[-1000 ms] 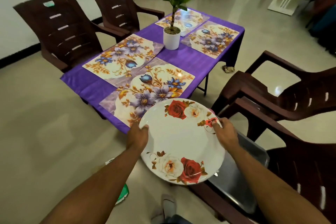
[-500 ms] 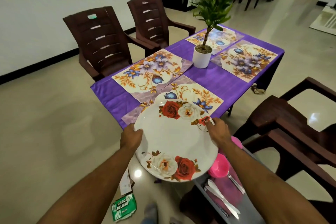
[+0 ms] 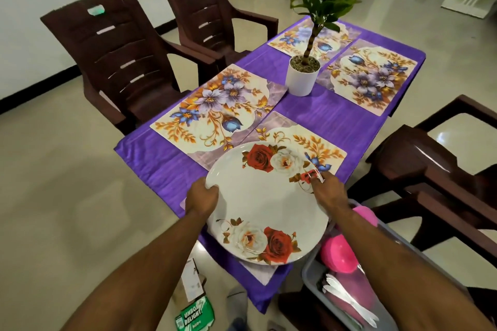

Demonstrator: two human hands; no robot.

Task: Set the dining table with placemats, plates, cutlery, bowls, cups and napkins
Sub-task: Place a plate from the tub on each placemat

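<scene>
A large white plate (image 3: 266,204) with red and white roses is held over the near right floral placemat (image 3: 309,145) on the purple-clothed table (image 3: 322,118). My left hand (image 3: 202,197) grips the plate's left rim. My right hand (image 3: 326,189) grips its right rim. Whether the plate touches the mat cannot be told. Three more floral placemats lie on the table: near left (image 3: 215,110), far right (image 3: 373,78), far left (image 3: 301,35). A grey tray (image 3: 309,274) at the lower right holds pink bowls (image 3: 340,255) and white cutlery (image 3: 347,298).
A potted plant in a white pot (image 3: 302,78) stands mid-table. Brown plastic chairs stand to the left (image 3: 115,56), behind it (image 3: 209,8) and to the right (image 3: 430,164). A green packet (image 3: 195,313) and paper lie on the floor by my feet.
I have stepped closer to the table. The plate, held in both hands, has moved forward and now covers most of the near right placemat.
</scene>
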